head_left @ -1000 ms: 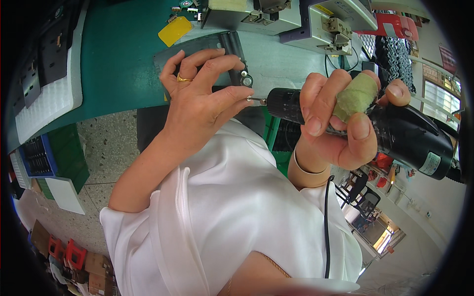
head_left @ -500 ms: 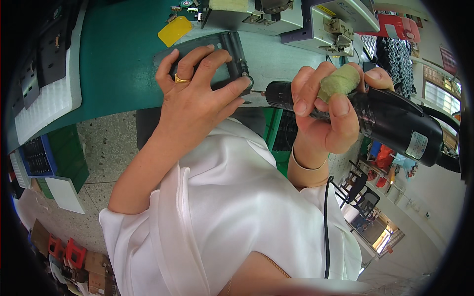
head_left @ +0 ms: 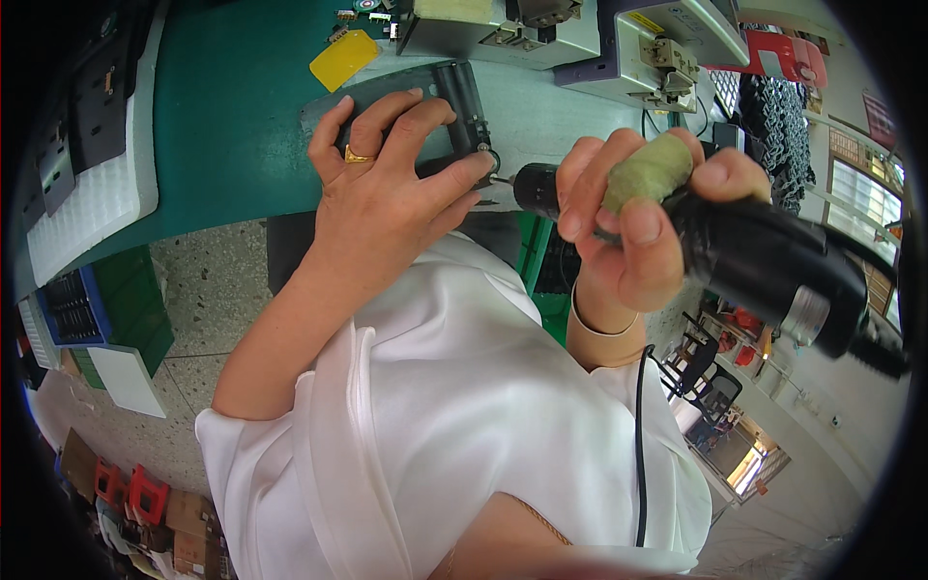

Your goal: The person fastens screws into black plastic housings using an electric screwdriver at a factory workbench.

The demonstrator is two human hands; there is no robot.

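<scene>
A dark flat rectangular panel point(head_left: 449, 92) with a ribbed right edge lies on the green table. My left hand point(head_left: 387, 169) is spread over it, fingertips pressing its top and thumb at its right edge beside a small dark ring point(head_left: 495, 162). My right hand point(head_left: 623, 213) is wrapped round a black electric screwdriver point(head_left: 764, 256), held nearly level and tilted, its cable end at the right. Its thin bit point(head_left: 504, 180) points left and meets the panel's edge by my left thumb; exact contact is too small to tell. A green wrap point(head_left: 650, 174) covers one right finger.
A yellow card point(head_left: 345, 60) and small parts lie beyond the panel. Grey machines point(head_left: 628, 68) stand at the back right. White foam point(head_left: 101, 198) carries dark plates point(head_left: 85, 111) on the left. Below the table sits a blue-rimmed crate point(head_left: 72, 304); a black cord point(head_left: 640, 454) hangs over my shirt.
The screwdriver and my right hand have shifted slightly left toward the panel, and the tool's rear end has dropped. My left hand and the panel have hardly moved.
</scene>
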